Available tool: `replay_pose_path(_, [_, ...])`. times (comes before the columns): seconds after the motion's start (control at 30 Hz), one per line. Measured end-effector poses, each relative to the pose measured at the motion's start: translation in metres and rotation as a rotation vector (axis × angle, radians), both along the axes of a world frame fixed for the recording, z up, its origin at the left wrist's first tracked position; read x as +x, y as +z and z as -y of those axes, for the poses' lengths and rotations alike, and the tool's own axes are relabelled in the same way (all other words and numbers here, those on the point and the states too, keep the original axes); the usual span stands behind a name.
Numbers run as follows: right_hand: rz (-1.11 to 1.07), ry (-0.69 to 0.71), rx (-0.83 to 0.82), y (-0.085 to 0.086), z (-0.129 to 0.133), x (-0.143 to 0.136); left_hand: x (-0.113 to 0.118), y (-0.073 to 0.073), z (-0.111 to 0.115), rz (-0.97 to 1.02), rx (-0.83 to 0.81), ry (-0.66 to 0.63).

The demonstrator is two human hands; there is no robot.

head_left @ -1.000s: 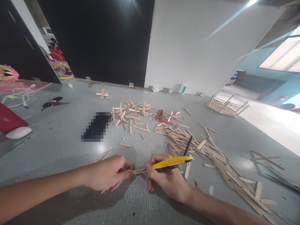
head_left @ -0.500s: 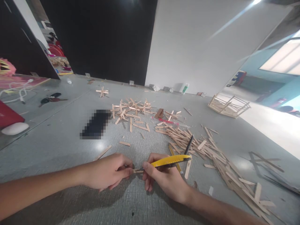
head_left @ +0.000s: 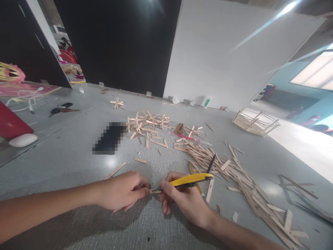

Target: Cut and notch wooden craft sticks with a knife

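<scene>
Between thumb and fingers, my left hand (head_left: 127, 191) pinches a small wooden craft stick (head_left: 155, 192), most of it hidden by the fingers. My right hand (head_left: 179, 198) is closed around a yellow and black utility knife (head_left: 192, 179). The knife's tip lies against the stick between the two hands. Behind the right hand, a black pen (head_left: 212, 163) and a yellow strip-like tool (head_left: 197, 184) rest on the grey table (head_left: 104, 229). A loose craft stick (head_left: 117, 170) lies beyond my left hand.
A long heap of craft sticks (head_left: 247, 184) spreads across the right side. Cut pieces (head_left: 148, 121) lie farther back. A blurred dark rectangle (head_left: 109, 139), keys (head_left: 62, 109) and a white mouse-like object (head_left: 23, 140) are at left. A stick frame (head_left: 255, 122) stands at the back right.
The view has shifted slightly, so everything sits a little farther right and lower. The knife's tip has moved slightly along the stick; both hands keep their grips.
</scene>
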State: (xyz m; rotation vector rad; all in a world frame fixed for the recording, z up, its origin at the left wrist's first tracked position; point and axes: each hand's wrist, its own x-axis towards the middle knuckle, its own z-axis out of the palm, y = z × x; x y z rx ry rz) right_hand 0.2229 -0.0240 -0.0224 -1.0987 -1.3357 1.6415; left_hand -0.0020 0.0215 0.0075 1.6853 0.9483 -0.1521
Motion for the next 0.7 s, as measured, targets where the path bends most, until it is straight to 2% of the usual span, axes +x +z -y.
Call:
replay_pose_path(0.23, [0.005, -0.002, -0.002, -0.0012, 0.0006, -0.0014, 0.0001, 0.0007, 0.0002, 0.002, 0.001, 0.007])
replay_pose_path(0.5, [0.13, -0.003, 0.017, 0.005, 0.0016, -0.0005, 0.0002, 0.0034, 0.0002, -0.029, -0.002, 0.0])
replay_pose_path(0.7, [0.106, 0.002, 0.054, 0.0004, 0.0014, 0.0019, 0.001, 0.0045, -0.0011, -0.033, -0.005, -0.009])
